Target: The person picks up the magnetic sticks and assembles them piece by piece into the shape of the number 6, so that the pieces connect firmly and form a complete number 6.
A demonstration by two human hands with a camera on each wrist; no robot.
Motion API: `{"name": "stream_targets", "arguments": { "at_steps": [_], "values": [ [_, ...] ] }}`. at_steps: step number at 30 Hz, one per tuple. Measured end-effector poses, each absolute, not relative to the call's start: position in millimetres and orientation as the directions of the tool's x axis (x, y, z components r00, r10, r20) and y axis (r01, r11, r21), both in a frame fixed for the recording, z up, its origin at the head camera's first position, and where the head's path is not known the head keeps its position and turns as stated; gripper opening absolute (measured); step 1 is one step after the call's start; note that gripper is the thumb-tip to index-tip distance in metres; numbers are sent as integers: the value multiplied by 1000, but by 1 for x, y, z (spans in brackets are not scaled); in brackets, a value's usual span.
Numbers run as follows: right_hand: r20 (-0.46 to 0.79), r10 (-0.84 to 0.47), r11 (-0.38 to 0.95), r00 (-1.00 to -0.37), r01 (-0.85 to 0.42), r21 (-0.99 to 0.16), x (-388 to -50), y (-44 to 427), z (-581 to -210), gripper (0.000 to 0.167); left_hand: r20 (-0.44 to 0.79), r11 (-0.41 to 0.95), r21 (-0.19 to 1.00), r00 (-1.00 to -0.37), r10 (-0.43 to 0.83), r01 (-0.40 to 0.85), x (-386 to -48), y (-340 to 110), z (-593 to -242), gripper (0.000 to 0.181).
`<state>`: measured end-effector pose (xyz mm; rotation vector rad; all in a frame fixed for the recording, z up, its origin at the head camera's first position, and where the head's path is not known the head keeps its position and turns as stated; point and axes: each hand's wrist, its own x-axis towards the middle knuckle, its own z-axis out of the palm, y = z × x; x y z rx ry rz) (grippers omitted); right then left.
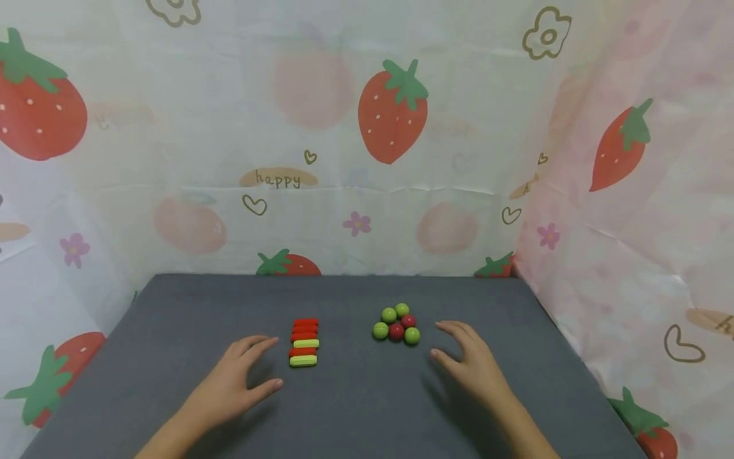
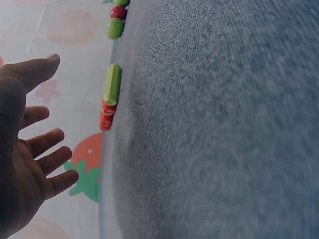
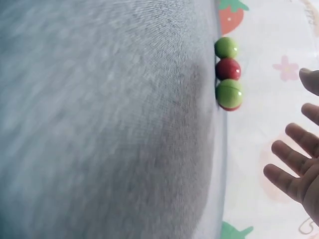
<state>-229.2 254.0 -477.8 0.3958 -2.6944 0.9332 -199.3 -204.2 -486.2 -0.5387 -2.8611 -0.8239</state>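
Note:
My left hand point(image 1: 232, 382) hovers with relaxed, spread fingers just left of a column of red and yellow-green bars point(image 1: 304, 343). In the left wrist view that hand point(image 2: 30, 149) holds nothing, and a green bar point(image 2: 112, 84) shows beside red ones. To the right of a cluster of green balls point(image 1: 412, 336) and red balls point(image 1: 396, 331), my right hand point(image 1: 473, 366) is held over the table, fingers apart and empty. The right wrist view has the right hand point(image 3: 299, 164) at its edge, near a red ball point(image 3: 228, 69) between green ones.
A dark grey cloth-covered table point(image 1: 355, 408) lies under both hands. Behind it hangs a white curtain point(image 1: 229, 127) printed with strawberries, hearts and flowers. A pinkish printed curtain point(image 1: 676, 255) stands along the right edge, with more printed cloth at the left.

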Motion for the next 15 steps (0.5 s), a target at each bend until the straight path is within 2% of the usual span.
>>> {"name": "stream_targets", "arguments": {
  "at_steps": [8,15],
  "values": [
    [259,-114,676,-959,-266,-688,-243,246,-483,50,136,743,599,-952,273,298,-214,-196,-494,67],
    [204,-94,597,-975,-219,-772,-255,241,-492,50,121,701,656,-956,267,279,-226,-191,-502,52]
  ]
}}
